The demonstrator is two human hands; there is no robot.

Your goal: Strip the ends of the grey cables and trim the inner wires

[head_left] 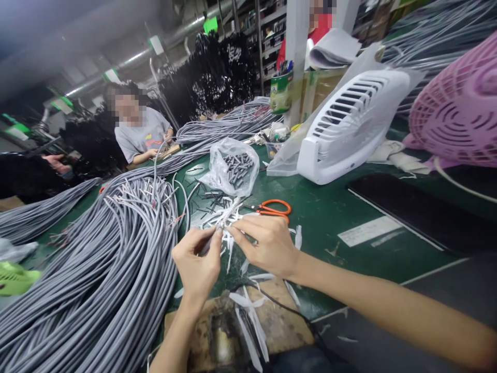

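In the lower middle, my left hand (200,264) pinches what looks like a short stretch of grey cable (204,247), mostly covered by the fingers. My right hand (269,243) comes in from the right, its thumb and fingertips closed at the cable's tip, almost touching the left fingertips. What the right fingers grip is too small to make out. Just behind the fingertips lie white strips (231,210) and thin dark pieces (212,199). Orange-handled scissors (275,208) rest beyond my right hand. A large bundle of grey cables (128,259) spreads to the left.
A clear bag of short grey tubes (236,168) stands beyond the hands. At right are a white fan (349,127), a pink fan (458,103) and a dark flat panel (419,210). A stained board (279,316) lies nearest me. Another person (143,134) sits across the table.
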